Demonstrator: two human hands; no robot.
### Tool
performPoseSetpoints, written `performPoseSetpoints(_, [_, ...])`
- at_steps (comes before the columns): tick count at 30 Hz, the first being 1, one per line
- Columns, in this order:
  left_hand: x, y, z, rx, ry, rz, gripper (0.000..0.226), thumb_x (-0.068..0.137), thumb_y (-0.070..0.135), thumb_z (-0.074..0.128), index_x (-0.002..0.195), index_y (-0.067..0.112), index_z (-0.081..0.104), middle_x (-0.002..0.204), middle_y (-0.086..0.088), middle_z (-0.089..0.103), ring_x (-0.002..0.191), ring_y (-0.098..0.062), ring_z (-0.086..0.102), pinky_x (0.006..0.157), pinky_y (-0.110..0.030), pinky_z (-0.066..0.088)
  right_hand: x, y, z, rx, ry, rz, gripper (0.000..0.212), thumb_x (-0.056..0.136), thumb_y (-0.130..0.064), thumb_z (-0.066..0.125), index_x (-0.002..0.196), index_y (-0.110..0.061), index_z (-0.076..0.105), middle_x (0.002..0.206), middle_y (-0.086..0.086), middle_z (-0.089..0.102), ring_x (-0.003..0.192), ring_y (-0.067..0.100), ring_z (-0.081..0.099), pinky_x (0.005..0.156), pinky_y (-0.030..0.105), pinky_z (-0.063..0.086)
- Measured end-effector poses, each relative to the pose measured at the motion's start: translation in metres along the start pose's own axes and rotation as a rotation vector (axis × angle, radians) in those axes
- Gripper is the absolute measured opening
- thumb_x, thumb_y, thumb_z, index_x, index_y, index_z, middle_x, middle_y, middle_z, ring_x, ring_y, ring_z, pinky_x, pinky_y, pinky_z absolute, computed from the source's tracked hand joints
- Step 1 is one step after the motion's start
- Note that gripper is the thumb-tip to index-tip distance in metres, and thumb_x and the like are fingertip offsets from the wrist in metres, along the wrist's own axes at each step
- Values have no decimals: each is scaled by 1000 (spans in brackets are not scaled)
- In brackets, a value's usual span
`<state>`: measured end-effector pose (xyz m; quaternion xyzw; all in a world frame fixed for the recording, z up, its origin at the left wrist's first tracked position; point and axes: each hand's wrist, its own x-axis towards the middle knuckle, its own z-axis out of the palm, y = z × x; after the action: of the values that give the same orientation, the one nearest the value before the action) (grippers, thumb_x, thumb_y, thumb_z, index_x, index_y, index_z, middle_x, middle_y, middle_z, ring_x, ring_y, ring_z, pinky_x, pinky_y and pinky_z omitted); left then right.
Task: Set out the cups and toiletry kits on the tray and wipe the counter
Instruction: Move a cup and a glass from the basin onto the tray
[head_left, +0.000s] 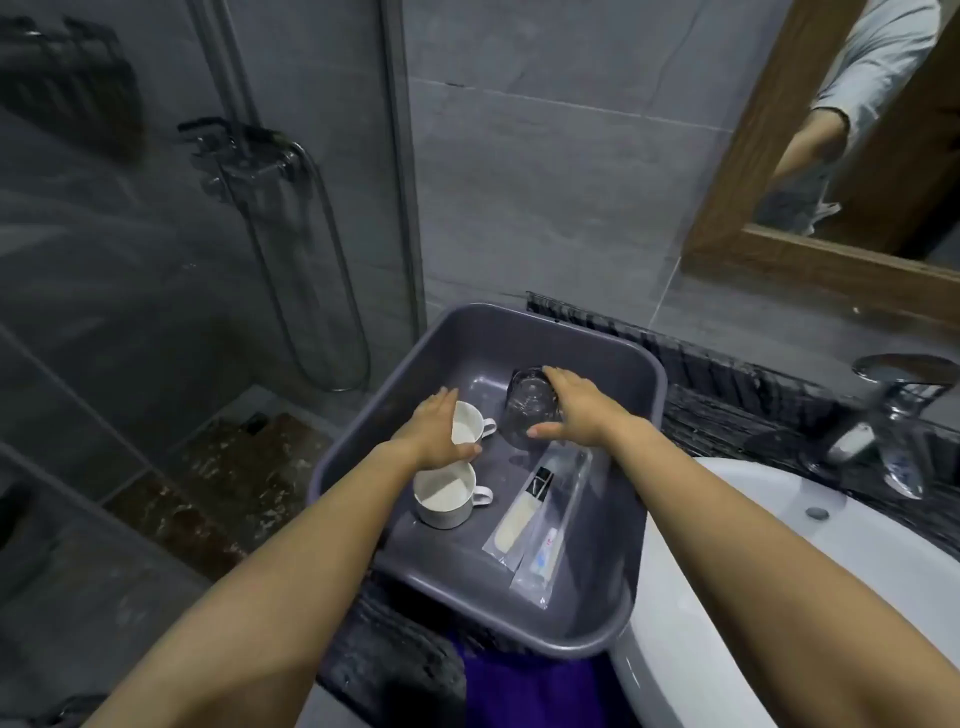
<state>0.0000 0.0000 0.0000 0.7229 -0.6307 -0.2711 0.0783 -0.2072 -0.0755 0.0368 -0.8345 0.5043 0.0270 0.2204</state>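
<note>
A deep grey plastic tray (597, 597) rests on the dark counter to the left of the basin. Inside it, my left hand (439, 434) grips the rim of a white mug (470, 423) at the tray's left side. A second white mug (445, 493) stands upright just in front of it. My right hand (576, 410) wraps over a clear glass cup (530, 410) near the tray's far end. Two clear-wrapped toiletry kits (540, 525) lie side by side along the tray's right half.
A white basin (779, 571) sits to the right, with a chrome tap (893, 415) behind it. A purple cloth (530, 691) hangs at the counter's front edge. The glass shower screen (156, 312) stands to the left, and a wood-framed mirror (810, 260) hangs at top right.
</note>
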Motion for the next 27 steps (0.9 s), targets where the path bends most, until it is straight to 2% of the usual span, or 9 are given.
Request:
performPoseSetpoints(8, [19, 15, 10, 31, 33, -117, 111, 66, 42, 77, 145, 5, 8, 149, -15, 21, 136, -32, 21, 109, -40, 29, 33, 2, 1, 148, -11, -55, 105, 71, -37, 78, 150, -14, 11, 152, 12, 22, 138, 30, 32, 111, 40, 34])
performPoseSetpoints(10, [21, 15, 15, 31, 52, -133, 104, 67, 40, 76, 143, 6, 14, 143, -16, 28, 132, -32, 28, 106, -40, 33, 37, 5, 4, 186, -8, -66, 105, 70, -36, 79, 149, -15, 13, 150, 12, 24, 135, 30, 35, 109, 39, 36])
performPoseSetpoints(12, [25, 17, 18, 25, 84, -146, 87, 70, 40, 72, 135, 7, 26, 137, -15, 35, 127, -32, 34, 102, -39, 37, 39, 6, 7, 233, -6, -70, 104, 69, -36, 80, 148, -15, 16, 147, 12, 27, 132, 30, 38, 107, 38, 37])
performPoseSetpoints(15, [27, 19, 18, 15, 121, -163, 70, 71, 41, 68, 124, 8, 37, 129, -13, 41, 121, -31, 41, 98, -39, 41, 38, 6, 7, 251, 22, -72, 97, 66, -35, 83, 141, -16, 26, 141, 11, 35, 123, 29, 46, 102, 38, 42])
performPoseSetpoints(23, [21, 25, 10, -40, 151, -175, 68, 68, 38, 71, 121, 9, 40, 128, -10, 43, 118, -29, 46, 92, -38, 46, 27, 1, 4, 188, 122, -23, 80, 67, -38, 78, 132, -18, 36, 131, 8, 46, 112, 30, 53, 87, 39, 48])
performPoseSetpoints(27, [15, 33, -1, -42, 176, -140, 67, 67, 39, 71, 120, 11, 41, 127, -8, 44, 116, -27, 47, 91, -38, 46, 14, -1, -7, 187, 156, -2, 81, 66, -39, 76, 134, -18, 35, 130, 7, 48, 110, 30, 54, 88, 40, 49])
